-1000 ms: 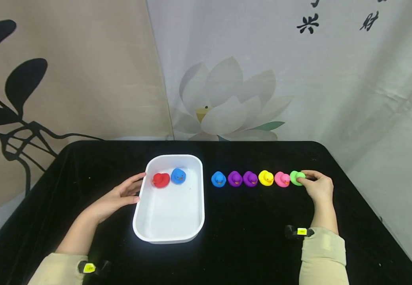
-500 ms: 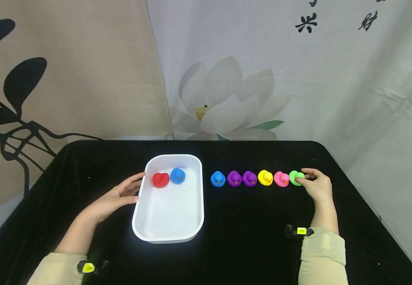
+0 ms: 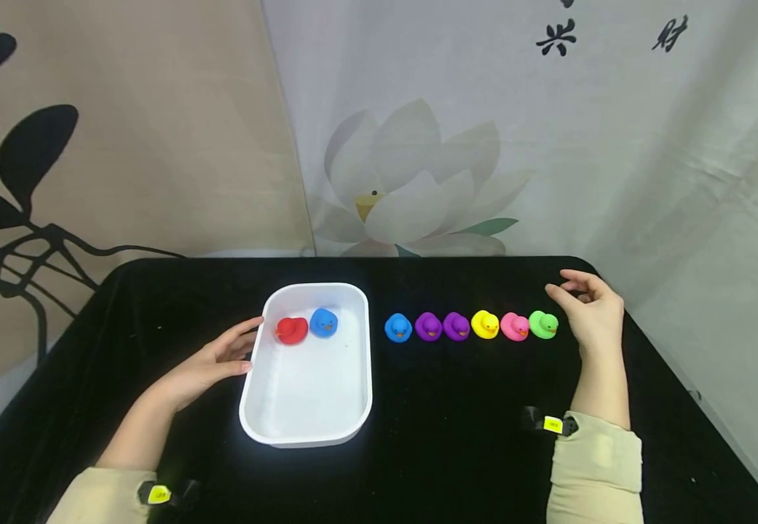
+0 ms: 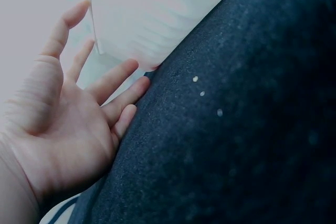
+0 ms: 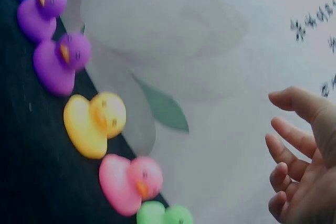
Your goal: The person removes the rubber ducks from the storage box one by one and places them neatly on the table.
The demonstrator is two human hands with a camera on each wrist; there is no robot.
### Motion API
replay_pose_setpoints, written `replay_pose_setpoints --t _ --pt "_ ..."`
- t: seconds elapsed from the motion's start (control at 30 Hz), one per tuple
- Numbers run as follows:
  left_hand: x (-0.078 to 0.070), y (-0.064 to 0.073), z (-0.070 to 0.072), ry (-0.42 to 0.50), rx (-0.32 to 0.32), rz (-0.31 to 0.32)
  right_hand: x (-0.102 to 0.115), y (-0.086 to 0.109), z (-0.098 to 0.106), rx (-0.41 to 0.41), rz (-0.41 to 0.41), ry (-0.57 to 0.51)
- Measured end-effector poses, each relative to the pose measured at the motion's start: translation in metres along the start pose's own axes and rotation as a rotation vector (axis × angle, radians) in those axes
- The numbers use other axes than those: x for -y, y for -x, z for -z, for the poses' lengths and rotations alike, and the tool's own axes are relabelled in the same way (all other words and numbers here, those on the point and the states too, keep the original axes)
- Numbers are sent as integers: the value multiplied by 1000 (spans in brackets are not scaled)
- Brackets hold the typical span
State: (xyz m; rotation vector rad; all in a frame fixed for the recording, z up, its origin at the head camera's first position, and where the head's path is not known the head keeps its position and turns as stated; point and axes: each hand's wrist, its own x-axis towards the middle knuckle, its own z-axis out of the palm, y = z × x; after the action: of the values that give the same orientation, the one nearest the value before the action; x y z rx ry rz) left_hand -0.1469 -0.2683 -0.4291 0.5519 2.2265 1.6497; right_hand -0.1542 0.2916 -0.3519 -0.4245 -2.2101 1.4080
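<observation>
White tray [image 3: 306, 411]: touching the fingertips of the left hand [image 3: 204, 367], spread along the left rim.
Red duck [image 3: 292, 331], blue duck [image 3: 323, 323]: inside the tray, beyond the left fingertips.
Right hand [image 3: 591, 313]: spread loosely between thumb and forefinger, apart from every duck.
Green duck [image 3: 543, 324]: just left of the right hand.
Pink duck [image 3: 514, 327], yellow duck [image 3: 485, 324], two purple ducks [image 3: 456, 326], second blue duck [image 3: 398, 328]: in a row, farther left of that hand.

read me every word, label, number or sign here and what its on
"兴": black printed character on the white fabric backdrop
"财": second black character, same backdrop
Partial character above "兴": cut off, unreadable
Black characters in the right wrist view: too blurred
Yellow rectangular labels on black wrist devices: too small to read
</observation>
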Motion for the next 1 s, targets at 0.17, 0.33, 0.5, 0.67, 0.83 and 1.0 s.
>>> replay_pose_setpoints --t 0.17,0.33,0.5,0.67,0.83,1.0 --pt "-1 1 0 1 0 2 20 8 -11 22 47 -74" --pt "-2 1 0 1 0 0 39 18 -19 58 85 -188" --pt "-2 1 0 10 2 0 54 28 -30 115 136 -318" --pt "-1 1 0 16 3 1 65 40 -45 200 227 -341" --pt "0 1 1 17 1 3 72 52 -65 290 285 -342" --pt "0 1 1 14 2 3 79 67 -84 378 289 -289"
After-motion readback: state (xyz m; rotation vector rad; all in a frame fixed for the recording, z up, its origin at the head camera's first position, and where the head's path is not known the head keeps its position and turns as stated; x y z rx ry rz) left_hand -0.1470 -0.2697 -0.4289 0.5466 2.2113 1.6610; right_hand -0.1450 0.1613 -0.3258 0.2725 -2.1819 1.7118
